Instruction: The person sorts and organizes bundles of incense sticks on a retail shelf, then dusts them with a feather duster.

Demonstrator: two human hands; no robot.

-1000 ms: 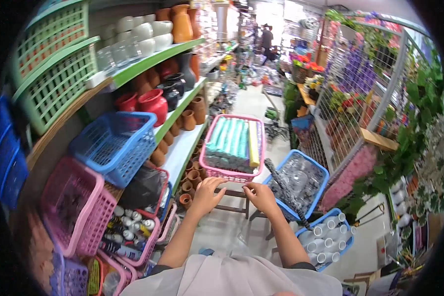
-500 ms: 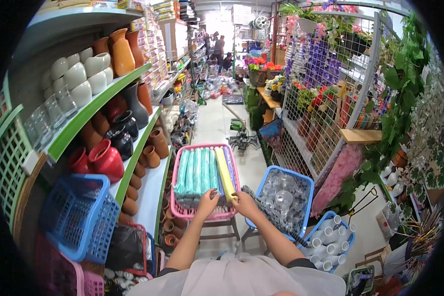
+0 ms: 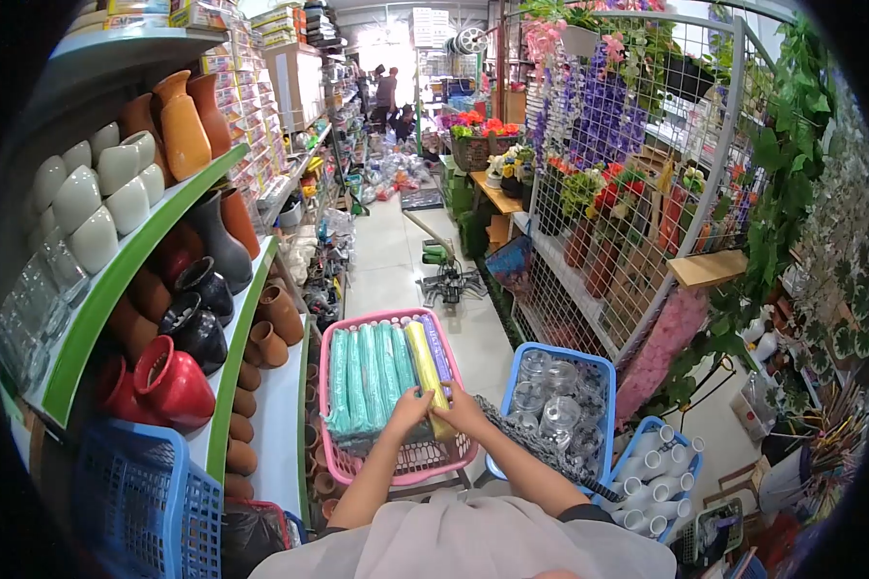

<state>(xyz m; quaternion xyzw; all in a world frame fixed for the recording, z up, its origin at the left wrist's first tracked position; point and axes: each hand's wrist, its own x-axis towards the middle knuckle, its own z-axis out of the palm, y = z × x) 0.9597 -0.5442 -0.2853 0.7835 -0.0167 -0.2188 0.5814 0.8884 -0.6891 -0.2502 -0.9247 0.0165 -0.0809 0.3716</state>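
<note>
A pink plastic basket (image 3: 334,454) holds a row of teal wrapped rolls (image 3: 367,372), with a yellow roll (image 3: 423,359) and a purple roll (image 3: 436,345) at its right side. Both hands are over the basket's near right part. My left hand (image 3: 412,409) touches the near end of the yellow roll from the left, its fingers bent close together; whether they grip it is hard to tell. My right hand (image 3: 461,411) has its fingers closed on that roll's near end from the right.
Right of the basket stand a blue basket of clear wrapped items (image 3: 608,405) and a blue crate of white vases (image 3: 652,478). Shelves of pots (image 3: 145,227) line the left. A wire rack (image 3: 637,193) with flowers is at right. People (image 3: 384,96) are far down the aisle.
The view has shifted, so the left shelves look nearer. The yellow roll's near end now lies lower and further left over the basket, and both hands have moved with it.
</note>
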